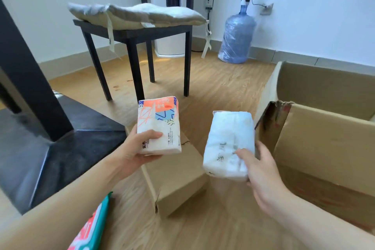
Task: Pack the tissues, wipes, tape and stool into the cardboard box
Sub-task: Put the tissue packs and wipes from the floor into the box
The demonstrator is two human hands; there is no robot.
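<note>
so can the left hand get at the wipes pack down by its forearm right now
Probably not yet: the left hand is full, holding a tissue pack, and the wipes pack lies under the forearm. It would need to unload first.

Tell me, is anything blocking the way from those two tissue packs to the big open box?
Nothing visible does. The left hand holds the printed tissue pack, the right hand the white tissue pack, right beside the cardboard box. Its top is open, flaps folded outward.

Two bare forearms, no sleeves visible. Left hand (135, 149) and right hand (261, 176) bare: no gloves, rings, watch, wristband.
</note>
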